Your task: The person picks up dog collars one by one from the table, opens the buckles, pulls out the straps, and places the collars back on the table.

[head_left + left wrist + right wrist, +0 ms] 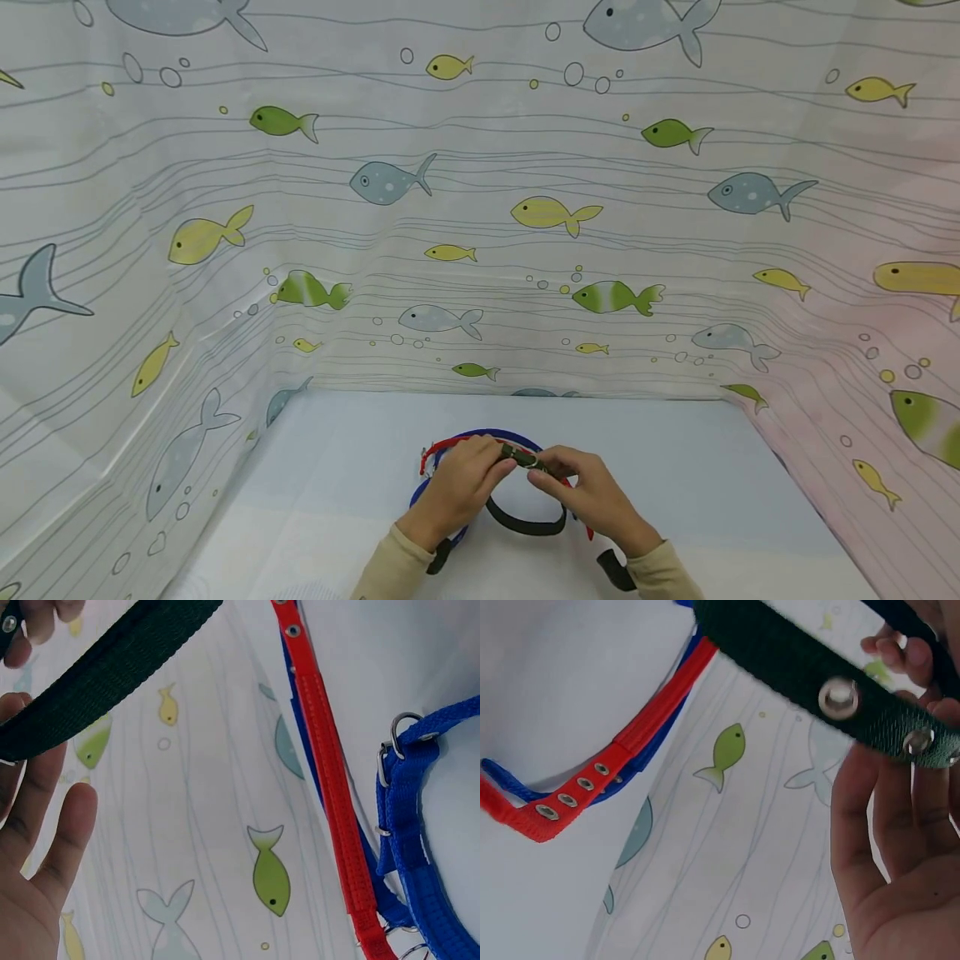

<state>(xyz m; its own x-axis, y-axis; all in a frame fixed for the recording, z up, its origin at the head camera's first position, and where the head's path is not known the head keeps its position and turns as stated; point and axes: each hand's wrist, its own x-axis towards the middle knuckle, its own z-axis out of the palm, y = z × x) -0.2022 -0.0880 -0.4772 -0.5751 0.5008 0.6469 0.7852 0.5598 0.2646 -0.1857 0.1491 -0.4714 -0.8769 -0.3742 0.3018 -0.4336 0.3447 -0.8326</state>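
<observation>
A dark green collar [532,527] with metal eyelets hangs in a loop between the two hands. My left hand [461,479] pinches its upper part from the left; in the left wrist view the woven strap [112,682] runs up from the fingers. From the right, my right hand [588,492] grips the eyelet end, and the right wrist view shows a round eyelet [840,697] close to those fingers. Both hands nearly meet at the top of the loop. The fingers cover part of the fastening there.
Behind the hands, a red collar [330,787] with eyelets lies along a blue strap [517,437] on the white table [675,467]. A blue collar [420,825] with metal rings is at the left. Fish-patterned curtain [480,292] encloses the table's back and sides.
</observation>
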